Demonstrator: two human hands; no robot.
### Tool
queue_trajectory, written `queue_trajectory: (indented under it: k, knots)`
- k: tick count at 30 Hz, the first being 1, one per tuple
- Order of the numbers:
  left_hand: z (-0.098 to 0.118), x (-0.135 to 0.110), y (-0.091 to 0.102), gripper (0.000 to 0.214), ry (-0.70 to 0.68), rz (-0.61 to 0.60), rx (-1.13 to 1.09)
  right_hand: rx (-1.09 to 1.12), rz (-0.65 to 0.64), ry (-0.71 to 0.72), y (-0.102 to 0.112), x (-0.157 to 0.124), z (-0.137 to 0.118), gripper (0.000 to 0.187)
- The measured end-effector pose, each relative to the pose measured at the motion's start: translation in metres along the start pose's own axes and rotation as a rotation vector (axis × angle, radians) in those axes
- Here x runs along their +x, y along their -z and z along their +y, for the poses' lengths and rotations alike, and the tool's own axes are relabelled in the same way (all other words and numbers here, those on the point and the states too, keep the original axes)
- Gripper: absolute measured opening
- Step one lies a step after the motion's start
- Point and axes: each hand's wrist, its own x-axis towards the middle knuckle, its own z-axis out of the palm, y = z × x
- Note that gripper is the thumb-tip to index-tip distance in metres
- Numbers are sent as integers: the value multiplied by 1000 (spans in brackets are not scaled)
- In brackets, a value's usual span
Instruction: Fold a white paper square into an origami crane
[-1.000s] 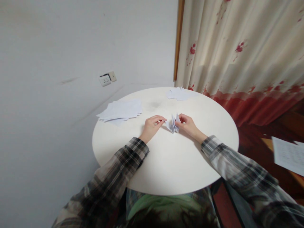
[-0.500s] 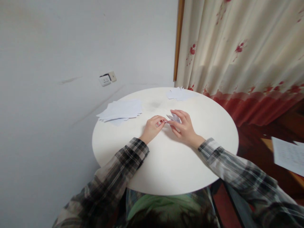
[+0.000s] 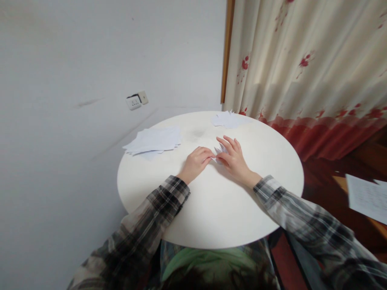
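A small folded white paper piece (image 3: 218, 151) lies on the round white table (image 3: 211, 209), mostly covered by my hands. My right hand (image 3: 232, 159) lies flat on it with the fingers stretched out and pressing down. My left hand (image 3: 196, 161) is curled, its fingertips pinching the paper's left edge. Both sleeves are plaid.
A loose stack of white sheets (image 3: 154, 141) lies at the table's back left. A smaller pile of folded paper (image 3: 226, 119) sits at the far edge by the curtain (image 3: 302, 68). A printed sheet (image 3: 365, 197) rests on a surface at the right. A wall socket (image 3: 136, 100) is behind.
My right hand let the upright folded paper down and flattened over it, pressing it onto the table. My left hand moved slightly right to the paper's edge.
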Motion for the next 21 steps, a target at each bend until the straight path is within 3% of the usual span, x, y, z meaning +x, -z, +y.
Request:
queue_trajectory:
  k: [6,14,21]
  knots:
    - [5,0,4,12,-92,-34,154,71,39,-49,-2,-1,1,11]
    - [7,-2,2,11,-133,39,261,116,121,-95,-3,-2,-1,12]
    - [12,-2,-2,12,-43,96,93,181,201,-172,3,1,-10,12]
